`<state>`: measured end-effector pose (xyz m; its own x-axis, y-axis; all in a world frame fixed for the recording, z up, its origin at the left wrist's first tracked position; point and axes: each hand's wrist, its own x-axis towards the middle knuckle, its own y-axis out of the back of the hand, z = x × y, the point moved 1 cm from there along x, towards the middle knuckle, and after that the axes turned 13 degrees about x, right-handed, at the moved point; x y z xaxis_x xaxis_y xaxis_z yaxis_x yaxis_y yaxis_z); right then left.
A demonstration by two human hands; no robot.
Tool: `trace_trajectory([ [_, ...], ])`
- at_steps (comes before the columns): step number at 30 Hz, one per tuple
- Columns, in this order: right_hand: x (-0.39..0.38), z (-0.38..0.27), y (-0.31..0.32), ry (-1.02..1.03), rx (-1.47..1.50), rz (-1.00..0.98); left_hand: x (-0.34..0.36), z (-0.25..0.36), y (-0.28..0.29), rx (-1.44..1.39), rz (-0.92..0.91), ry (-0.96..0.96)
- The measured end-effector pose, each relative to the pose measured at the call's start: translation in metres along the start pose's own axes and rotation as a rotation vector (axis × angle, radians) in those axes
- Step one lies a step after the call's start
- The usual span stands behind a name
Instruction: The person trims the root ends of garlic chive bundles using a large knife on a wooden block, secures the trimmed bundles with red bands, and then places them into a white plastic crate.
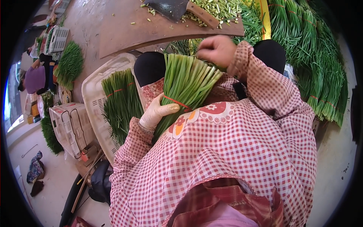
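Observation:
My left hand point(155, 112), in a pale glove, is wrapped round a bunch of garlic chives point(187, 81) in front of my chest. The pale stem ends fan out toward the cutting board. An orange-red band point(176, 102) circles the stalks just by my thumb, and the leafy part runs down behind my sleeve. Bare and slightly blurred, my right hand point(218, 51) hovers at the right of the stem ends with its fingers curled. Whatever may be in those fingers is hidden.
A cleaver point(177, 9) lies on the brown board point(128, 32) beside chopped stem bits point(217, 8). On my left, a white crate point(92, 89) holds another banded bunch point(121, 100). Banded chives point(317, 64) are heaped on the right. A person point(36, 77) sits far left near more crates.

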<state>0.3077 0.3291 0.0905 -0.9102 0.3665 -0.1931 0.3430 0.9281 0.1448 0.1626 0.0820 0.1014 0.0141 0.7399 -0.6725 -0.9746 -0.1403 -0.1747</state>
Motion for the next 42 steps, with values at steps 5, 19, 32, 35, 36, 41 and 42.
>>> trace_trajectory([
  [5, -0.008, -0.006, 0.015, 0.038, 0.093, 0.13, -0.005, -0.005, -0.001, -0.077, 0.057, -0.026],
  [19, -0.02, -0.021, -0.036, 0.017, 0.414, -0.092, -0.017, 0.011, -0.029, -0.061, 0.213, -0.088],
  [32, 0.014, 0.001, -0.025, 0.009, 0.152, 0.057, -0.018, 0.001, -0.019, -0.05, 0.179, -0.101],
  [35, 0.014, -0.013, -0.015, -0.146, 0.475, -0.092, -0.017, -0.005, -0.013, -0.107, 0.124, -0.139],
  [36, 0.015, -0.014, -0.014, -0.101, 0.379, -0.134, -0.015, -0.007, -0.01, -0.104, 0.121, -0.137],
  [41, 0.0, -0.03, -0.031, 0.256, -0.223, -0.07, -0.011, -0.01, -0.008, -0.109, 0.133, -0.116],
  [42, 0.001, -0.03, -0.03, 0.252, -0.273, -0.073, -0.01, -0.011, -0.006, -0.106, 0.145, -0.085],
])
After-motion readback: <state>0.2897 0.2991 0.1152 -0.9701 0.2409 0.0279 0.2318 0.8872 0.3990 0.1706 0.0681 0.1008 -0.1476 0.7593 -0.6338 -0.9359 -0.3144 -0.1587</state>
